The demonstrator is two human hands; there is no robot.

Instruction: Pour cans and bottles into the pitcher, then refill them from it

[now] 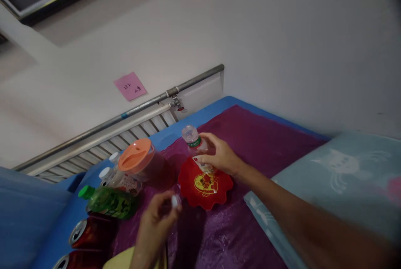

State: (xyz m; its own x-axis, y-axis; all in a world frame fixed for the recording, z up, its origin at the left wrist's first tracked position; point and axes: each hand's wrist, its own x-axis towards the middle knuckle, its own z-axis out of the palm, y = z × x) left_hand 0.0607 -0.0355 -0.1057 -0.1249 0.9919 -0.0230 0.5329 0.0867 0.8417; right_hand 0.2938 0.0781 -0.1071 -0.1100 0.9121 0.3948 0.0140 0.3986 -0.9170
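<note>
My right hand (221,154) is wrapped round a clear plastic bottle (191,136) with a green band at its neck. The bottle is upright at the far edge of a red scalloped dish (205,189) with a yellow pattern. Nearer and to the left, my left hand (158,219) pinches a small white cap (176,201) between thumb and fingers, above the purple cloth (216,235). The hand is slightly blurred. It is apart from the bottle and the dish.
Left of the dish are an orange-lidded jug (136,156), a green bottle (109,203), white-capped bottles (125,182) and two red cans (94,232). A patterned pale cushion (338,177) lies right. Behind are a radiator (115,145) and wall.
</note>
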